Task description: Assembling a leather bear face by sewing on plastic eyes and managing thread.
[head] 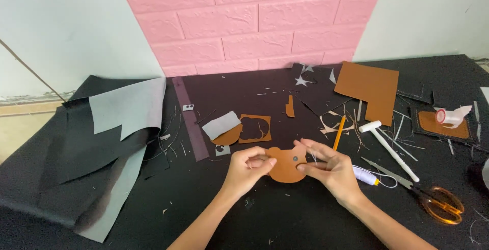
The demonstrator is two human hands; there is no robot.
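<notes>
Black work mat [265,219] below pink brick panel: left hand [248,167] and right hand [328,168] both pinch bear-shaped brown leather piece [286,167] mid-mat, apparently hand-stitching; next pull likely needs steady thread tension.

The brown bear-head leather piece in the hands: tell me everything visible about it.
The brown bear-head leather piece is a flat cutout, apparently leather or leatherette, with a rounded body and two small ears on top. A small dark round spot sits near its upper right. It is held just above the black work mat, face toward the camera. The left hand pinches its left edge, and the right hand grips its right edge.
</notes>
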